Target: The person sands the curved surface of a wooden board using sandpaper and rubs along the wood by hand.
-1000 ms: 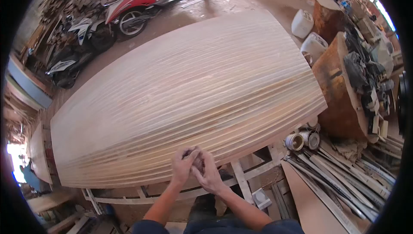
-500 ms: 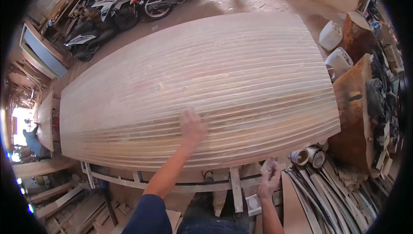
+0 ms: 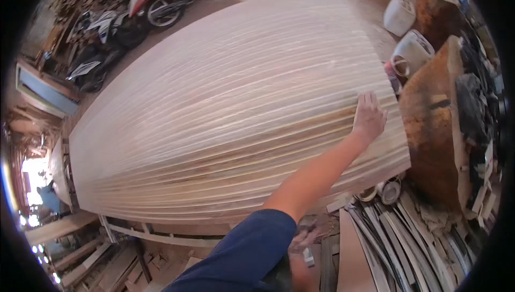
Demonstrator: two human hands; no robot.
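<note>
A ridged panel spans the workshop. The left hand touches it, grip pressed together; the right hand's blurred grip cannot be told.

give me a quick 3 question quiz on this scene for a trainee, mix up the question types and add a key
1. True or false: the left hand is at the left end of the grooved panel.

2. Where is the right hand?
a) on the middle of the panel
b) in the gap between the panel's near edge and the worker's body
c) on the motorbike seat

3. Fill in the blank: the white plastic containers stand beyond the panel's ____ end, as pictured.

Key: 1. false; 2. b; 3. right
</note>
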